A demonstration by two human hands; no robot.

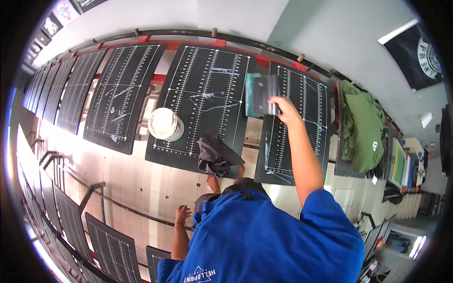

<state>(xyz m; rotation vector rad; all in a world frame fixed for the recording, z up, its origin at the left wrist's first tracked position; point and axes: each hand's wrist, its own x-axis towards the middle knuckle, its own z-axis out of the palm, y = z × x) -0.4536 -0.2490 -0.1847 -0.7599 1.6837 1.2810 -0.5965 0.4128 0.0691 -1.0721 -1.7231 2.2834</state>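
My right arm reaches forward, and my right hand (283, 108) is closed on the near corner of a squeegee (267, 94) with a grey body and a teal edge. The squeegee is slightly blurred and sits over the gap between two black printing boards, overlapping the left side of the right board (302, 127). My left hand (182, 214) hangs low at my side, empty, its fingers loosely apart. On the middle board (212, 85) stand a white bucket (165, 124) with pale contents, at its near left corner, and a crumpled dark cloth (217, 154), draped over its near edge.
More black boards with white ruler marks (123, 94) run along a red and black frame to the left. Green shirts (361, 127) lie piled at the right end. Another row of boards (113, 245) and black rails (127, 207) stand behind me on the left.
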